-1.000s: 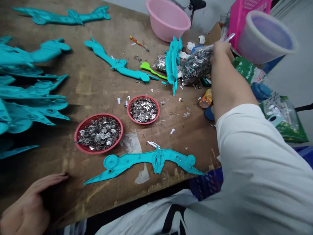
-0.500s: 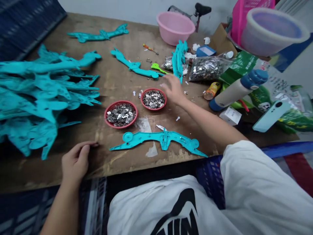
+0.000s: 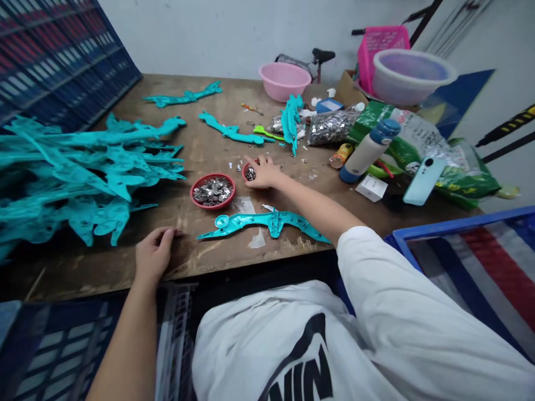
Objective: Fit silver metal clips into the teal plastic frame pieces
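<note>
My right hand (image 3: 264, 171) reaches into the far red dish (image 3: 247, 172) of small metal pieces, fingers curled down over it; whether it holds any piece is hidden. My left hand (image 3: 154, 253) rests on the wooden table (image 3: 200, 150) near its front edge, fingers loosely curled, holding nothing. A second red dish (image 3: 213, 191) of metal pieces sits just left of the first. A teal plastic bow-shaped part (image 3: 267, 222) lies flat between my hands, close to the table edge.
A big heap of teal parts (image 3: 79, 178) fills the left side. Further back lie single teal parts (image 3: 232, 132), a pink bowl (image 3: 284, 81), a bag of metal pieces (image 3: 330, 127), a bottle (image 3: 365, 151), a phone (image 3: 423, 181), green bags (image 3: 460, 172), a white tub (image 3: 412, 75).
My right hand left the bag of metal pieces at the back, came toward me and settled on the far red dish. The view pulled back and up; my left hand stayed at the table edge.
</note>
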The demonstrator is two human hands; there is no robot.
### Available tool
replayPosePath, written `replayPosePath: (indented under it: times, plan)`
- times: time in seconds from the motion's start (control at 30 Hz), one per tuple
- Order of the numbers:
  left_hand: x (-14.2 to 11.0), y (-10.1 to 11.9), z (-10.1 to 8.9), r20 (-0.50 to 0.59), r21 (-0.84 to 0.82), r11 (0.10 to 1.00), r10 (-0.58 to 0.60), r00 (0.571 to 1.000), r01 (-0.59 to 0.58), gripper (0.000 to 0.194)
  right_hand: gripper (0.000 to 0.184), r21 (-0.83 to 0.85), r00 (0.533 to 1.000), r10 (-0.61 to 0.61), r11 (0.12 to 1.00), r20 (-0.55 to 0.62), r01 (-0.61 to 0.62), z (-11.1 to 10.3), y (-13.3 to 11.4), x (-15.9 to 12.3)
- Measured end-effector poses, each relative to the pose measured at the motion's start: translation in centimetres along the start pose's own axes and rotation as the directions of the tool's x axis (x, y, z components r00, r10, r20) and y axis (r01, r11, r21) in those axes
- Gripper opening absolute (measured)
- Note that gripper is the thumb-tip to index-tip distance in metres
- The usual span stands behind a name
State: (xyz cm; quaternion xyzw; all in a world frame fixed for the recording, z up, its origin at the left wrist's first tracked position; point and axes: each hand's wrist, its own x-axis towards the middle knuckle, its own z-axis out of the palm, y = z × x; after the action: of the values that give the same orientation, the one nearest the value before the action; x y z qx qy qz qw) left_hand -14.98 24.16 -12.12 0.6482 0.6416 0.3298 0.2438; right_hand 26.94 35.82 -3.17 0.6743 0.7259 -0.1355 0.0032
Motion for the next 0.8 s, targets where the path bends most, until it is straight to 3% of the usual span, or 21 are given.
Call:
replayPosePath:
  times: [0.23,0.33,0.4,0.47,0.57,0.67,0.8]
  plan:
    - [-0.3,-0.6,0.5,-0.014,0.061,0.998,-0.005,1.0,0.006,0.047,0.139,-0.018,0.995,-0.095,0.995,0.043,0.096,1.0,2.0,-5.2]
    - [-0.1,-1.2,0.8,-0.033,0.054,0.998,-0.039,0.999,0.041,0.051,0.13,0.04,0.995,-0.097,0.994,0.002,0.097,0.3,4.0,-5.0]
    - [0.2,-1.6,1.1,-0.034,0.039,0.998,-0.057,0.998,0.058,0.053,0.119,0.061,0.996,-0.004,0.998,-0.088,0.01,-1.3,5.9,-2.7]
    - [0.5,-2.0,1.2,-0.032,0.018,0.997,-0.068,0.997,0.068,0.058,0.116,0.077,0.968,0.159,0.986,-0.192,-0.147,-3.5,8.1,1.1]
    - [0.9,-2.2,1.3,-0.044,0.005,0.996,-0.087,0.995,0.088,0.062,0.122,0.199,0.861,0.408,0.911,-0.305,-0.361,-6.3,11.3,7.9]
    - [0.9,-2.0,1.1,-0.056,0.02,0.995,-0.1,0.993,0.101,0.06,0.124,0.383,0.785,0.527,0.833,-0.327,-0.399,-6.8,13.6,12.9]
    - [0.5,-1.4,0.6,-0.006,0.025,0.994,-0.103,0.995,0.103,0.059,0.103,0.58,0.738,0.595,0.738,-0.318,-0.345,-4.9,15.8,15.2]
